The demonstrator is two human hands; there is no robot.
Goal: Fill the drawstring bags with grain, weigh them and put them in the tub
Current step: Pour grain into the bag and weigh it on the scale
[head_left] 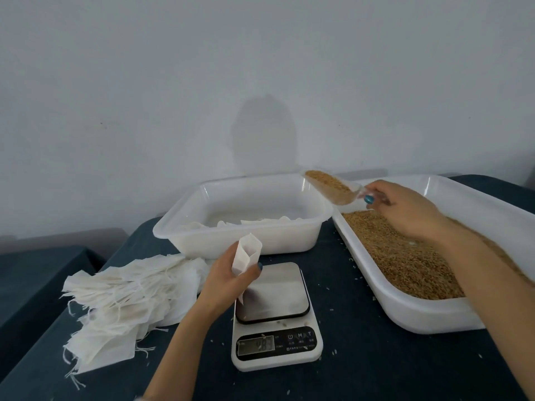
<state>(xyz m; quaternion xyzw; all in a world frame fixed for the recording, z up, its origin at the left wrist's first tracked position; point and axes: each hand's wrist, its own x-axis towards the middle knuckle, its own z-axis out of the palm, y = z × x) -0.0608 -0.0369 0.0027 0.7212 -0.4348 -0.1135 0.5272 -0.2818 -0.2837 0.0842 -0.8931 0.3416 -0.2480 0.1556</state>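
Observation:
My left hand holds a small white drawstring bag upright with its mouth open, above the far left corner of the kitchen scale. My right hand grips the handle of a clear plastic scoop heaped with brown grain, raised over the gap between the two tubs. The grain tub on the right holds a bed of brown grain. The white tub behind the scale holds a few filled white bags at its bottom.
A heap of empty white drawstring bags lies on the dark blue cloth to the left of the scale. Stray grains dot the cloth around the scale. The scale's display is lit. A bare wall rises just behind the tubs.

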